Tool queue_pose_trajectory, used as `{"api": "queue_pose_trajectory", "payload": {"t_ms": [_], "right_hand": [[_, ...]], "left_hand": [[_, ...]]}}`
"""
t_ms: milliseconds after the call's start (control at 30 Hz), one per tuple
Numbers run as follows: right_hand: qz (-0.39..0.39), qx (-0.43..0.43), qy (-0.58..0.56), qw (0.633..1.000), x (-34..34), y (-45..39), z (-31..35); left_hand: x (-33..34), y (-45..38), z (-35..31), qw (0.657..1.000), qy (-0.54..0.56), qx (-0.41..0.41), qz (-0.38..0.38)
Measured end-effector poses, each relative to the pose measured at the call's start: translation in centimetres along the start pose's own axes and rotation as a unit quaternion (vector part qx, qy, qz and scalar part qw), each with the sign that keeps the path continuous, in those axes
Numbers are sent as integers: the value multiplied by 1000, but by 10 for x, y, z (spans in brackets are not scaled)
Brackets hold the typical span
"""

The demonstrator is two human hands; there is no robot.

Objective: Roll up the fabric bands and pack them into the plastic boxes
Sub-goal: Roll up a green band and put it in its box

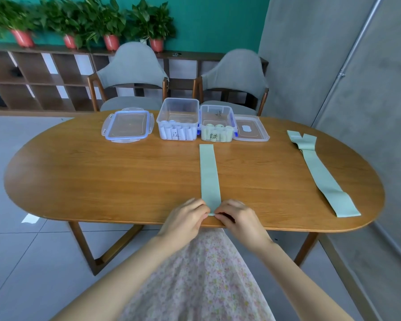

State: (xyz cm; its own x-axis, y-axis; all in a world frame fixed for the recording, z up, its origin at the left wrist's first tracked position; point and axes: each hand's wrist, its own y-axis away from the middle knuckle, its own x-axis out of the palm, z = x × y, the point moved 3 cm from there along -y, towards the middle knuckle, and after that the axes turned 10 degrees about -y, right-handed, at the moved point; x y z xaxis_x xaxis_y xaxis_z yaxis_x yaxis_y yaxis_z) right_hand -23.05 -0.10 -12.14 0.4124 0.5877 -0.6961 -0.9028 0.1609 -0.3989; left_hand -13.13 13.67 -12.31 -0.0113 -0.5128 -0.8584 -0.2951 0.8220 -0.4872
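A pale green fabric band (209, 174) lies flat and straight on the wooden table (102, 177), running from the boxes to the near edge. My left hand (186, 220) and my right hand (236, 218) pinch its near end at the table edge, one at each corner. A second green band (320, 174) lies stretched out at the right. Two clear plastic boxes stand at the far side: the left box (178, 107) holds white rolls, the right box (218, 113) holds pale green rolls.
A blue-trimmed lid (127, 126) lies left of the boxes and another lid (250, 128) right of them. Two grey chairs (132, 72) stand behind the table. A grey wall is close on the right.
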Motion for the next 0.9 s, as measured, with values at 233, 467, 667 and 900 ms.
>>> {"api": "queue_pose_trajectory", "payload": {"t_ms": [233,467,667,900], "right_hand": [[-8,-42,34,999,2,1,2],[5,-15,16,1000,-1,-6,7],[45,123,-25,991,-13,-27,4],[108,158,4,981,-13,-43,4]], "left_hand": [[0,1,-3,1000,-28,9,-4],[2,-4,-2,998,19,-65,6],[1,-21,5,972,83,-205,80],[-2,-32,3,974,79,-187,98]]}}
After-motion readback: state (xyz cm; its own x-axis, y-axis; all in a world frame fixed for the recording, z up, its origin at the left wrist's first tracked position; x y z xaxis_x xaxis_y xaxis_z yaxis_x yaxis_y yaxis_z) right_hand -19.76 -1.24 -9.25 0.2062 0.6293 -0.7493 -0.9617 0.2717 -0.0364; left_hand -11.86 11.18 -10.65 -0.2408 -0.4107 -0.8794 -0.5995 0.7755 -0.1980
